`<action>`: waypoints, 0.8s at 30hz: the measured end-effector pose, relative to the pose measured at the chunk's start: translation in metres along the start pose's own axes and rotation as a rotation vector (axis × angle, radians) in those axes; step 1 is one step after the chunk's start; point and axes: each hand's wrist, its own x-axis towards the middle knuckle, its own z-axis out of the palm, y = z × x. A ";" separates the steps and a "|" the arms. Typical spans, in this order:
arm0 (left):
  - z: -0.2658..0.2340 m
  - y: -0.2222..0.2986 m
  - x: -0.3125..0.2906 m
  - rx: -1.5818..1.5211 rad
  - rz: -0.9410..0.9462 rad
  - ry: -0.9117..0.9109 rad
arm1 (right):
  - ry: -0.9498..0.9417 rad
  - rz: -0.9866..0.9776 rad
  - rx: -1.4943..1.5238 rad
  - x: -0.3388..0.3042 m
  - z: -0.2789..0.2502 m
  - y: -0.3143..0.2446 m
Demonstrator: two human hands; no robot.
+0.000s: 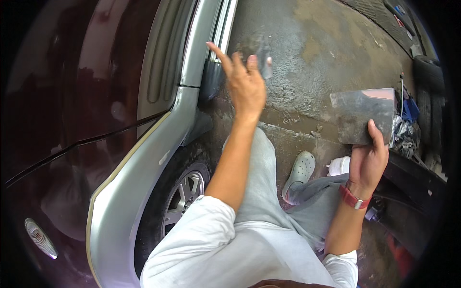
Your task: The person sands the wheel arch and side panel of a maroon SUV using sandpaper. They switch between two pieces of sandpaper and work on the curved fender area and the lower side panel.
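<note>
The right hand [369,165] grips a flat, roughly rectangular dark-grey board [364,117], smudged and matte with a pale pink patch at its far corner, thumb on its face, above the rough, wet-looking grey floor [317,53]. Beside the smooth silver car panel [132,197], the left hand [246,93] has fingers splayed near a blurred, translucent-looking piece [265,69]; I cannot tell whether they hold it.

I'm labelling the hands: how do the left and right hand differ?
The left hand has spread fingers beside a blurred piece; the right hand grips a dark plate. The right hand's wrist has a red strap; the left hand's, none. Both hands are gloveless.
</note>
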 end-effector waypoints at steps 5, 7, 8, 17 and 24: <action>-0.036 -0.007 -0.006 0.169 -0.174 -0.118 | -0.097 0.058 0.026 0.031 0.019 -0.010; -0.048 -0.015 -0.007 0.222 -0.207 -0.146 | -0.127 0.111 0.012 0.042 0.033 0.001; -0.054 -0.018 -0.007 0.248 -0.223 -0.159 | -0.146 0.146 0.011 0.049 0.031 0.011; -0.062 -0.018 -0.026 0.223 -0.310 -0.178 | -0.341 0.352 0.045 0.119 0.042 0.071; -0.078 -0.005 -0.038 0.249 -0.401 -0.192 | -0.421 0.497 0.067 0.143 0.077 0.124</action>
